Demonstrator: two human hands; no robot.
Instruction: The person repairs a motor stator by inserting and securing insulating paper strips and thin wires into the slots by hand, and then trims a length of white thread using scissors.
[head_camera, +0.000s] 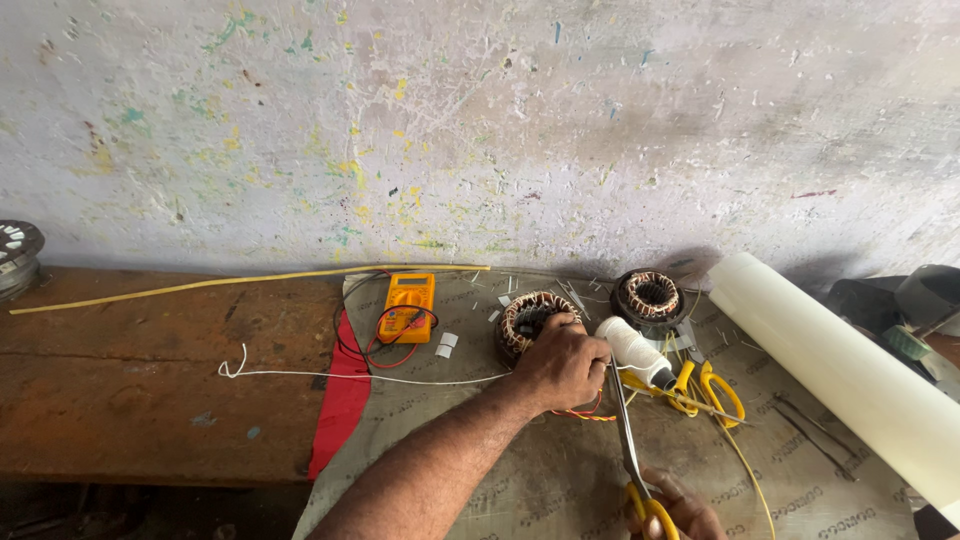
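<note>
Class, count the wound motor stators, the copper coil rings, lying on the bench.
2: one stator under the left hand, one just right of it, near the white roll. More may be hidden.

The right hand (675, 512) and the scissors' yellow handles (650, 512) are cut off by the bottom edge; the left hand (562, 365) hides part of the stator (525, 322).

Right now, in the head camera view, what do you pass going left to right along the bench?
Metal disc at the left edge → red cloth → yellow multimeter → wound stator under the left hand → second wound stator → yellow-handled scissors → big white roll.
</note>
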